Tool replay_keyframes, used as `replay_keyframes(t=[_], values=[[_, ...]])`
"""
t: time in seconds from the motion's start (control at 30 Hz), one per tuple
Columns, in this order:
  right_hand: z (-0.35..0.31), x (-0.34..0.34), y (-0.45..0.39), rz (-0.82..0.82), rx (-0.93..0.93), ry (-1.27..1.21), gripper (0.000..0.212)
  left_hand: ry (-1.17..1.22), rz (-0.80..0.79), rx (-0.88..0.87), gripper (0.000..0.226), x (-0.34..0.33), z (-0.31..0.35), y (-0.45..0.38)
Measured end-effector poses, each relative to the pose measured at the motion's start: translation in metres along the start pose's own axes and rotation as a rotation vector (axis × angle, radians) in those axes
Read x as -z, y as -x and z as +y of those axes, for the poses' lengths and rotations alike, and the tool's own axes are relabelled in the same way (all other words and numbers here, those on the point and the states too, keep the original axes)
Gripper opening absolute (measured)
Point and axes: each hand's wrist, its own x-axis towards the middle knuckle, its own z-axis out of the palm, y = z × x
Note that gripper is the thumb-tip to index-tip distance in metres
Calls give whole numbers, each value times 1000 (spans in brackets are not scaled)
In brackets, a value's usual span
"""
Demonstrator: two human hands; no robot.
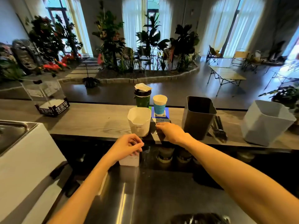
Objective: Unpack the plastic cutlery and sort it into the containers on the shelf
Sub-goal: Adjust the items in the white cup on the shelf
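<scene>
Three containers stand on the wooden shelf (90, 122): a white one (139, 121), a dark grey one (199, 117) and a pale grey one (267, 122). Black plastic cutlery (218, 129) lies on the shelf just right of the dark container. My right hand (169, 132) rests on the shelf between the white and dark containers, with its fingers stretched toward a blue sign (160, 116). My left hand (127, 147) hovers below the shelf edge above a white box (129, 161). Its fingers are curled with the thumb at the fingertips; whether it holds anything is unclear.
A green lidded cup (142, 99) with a clear packet on top and a blue-and-white paper cup (159, 104) stand behind the white container. A black printed tray (51, 108) sits at the shelf's left. A steel counter (145, 191) lies below, with a white appliance (24, 159) on the left.
</scene>
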Motion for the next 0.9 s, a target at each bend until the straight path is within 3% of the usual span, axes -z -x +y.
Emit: replay_keyframes(t=[0.2,0.47,0.67,0.73,0.83,0.9], values=[[8,-8,-2,39,100,176,35,43,12,18,13,12,-10,-3],[20,-5,14,80,256,248,41,106,21,51,13,-5,-14,-12],[23,-6,26,69,260,267,42,71,55,57,12,-25,-8,-18],[19,-2,31,191,186,91,37,89,100,48,14,-29,-5,-18],[2,9,41,561,-50,-555,29,119,159,-7,33,-32,1,-19],[-14,20,47,594,-201,-943,28,219,174,-48,46,-34,10,-18]])
